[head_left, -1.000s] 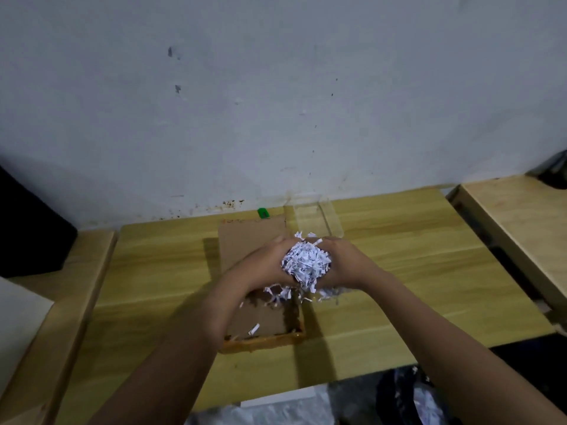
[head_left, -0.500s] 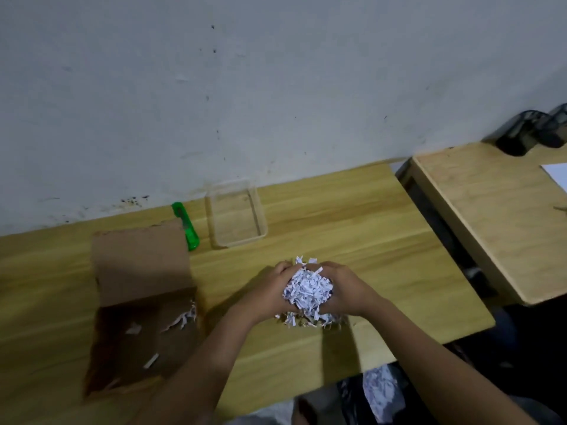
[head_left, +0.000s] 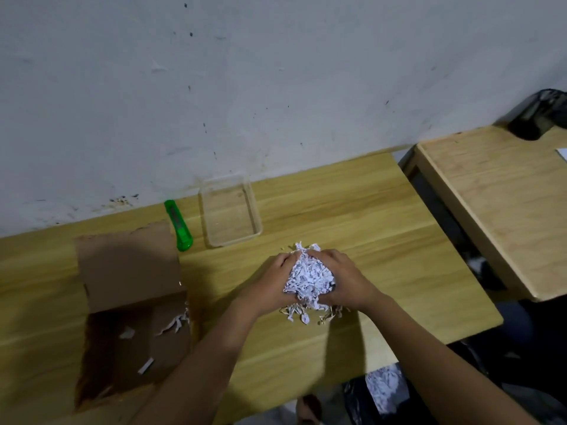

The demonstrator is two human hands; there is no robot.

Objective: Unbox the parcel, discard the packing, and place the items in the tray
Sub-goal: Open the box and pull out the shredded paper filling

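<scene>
My left hand (head_left: 270, 283) and my right hand (head_left: 346, 280) together cup a clump of white shredded paper (head_left: 308, 277) above the middle of the wooden table (head_left: 368, 228). A few shreds hang below the clump. The open cardboard box (head_left: 129, 305) lies at the left with its flap folded back and a few paper scraps inside. A clear plastic tray (head_left: 230, 214) stands near the wall, with nothing visible in it. No unpacked items are visible.
A green utility knife (head_left: 179, 227) lies between the box and the tray. A second wooden table (head_left: 503, 210) stands at the right with a dark object (head_left: 540, 118) on it. Below the table's front edge is a dark bag holding shredded paper (head_left: 383, 391).
Both hands have carried the clump of shredded paper from over the box to the right, over the bare table. The view has swung right, so the box now sits at the left.
</scene>
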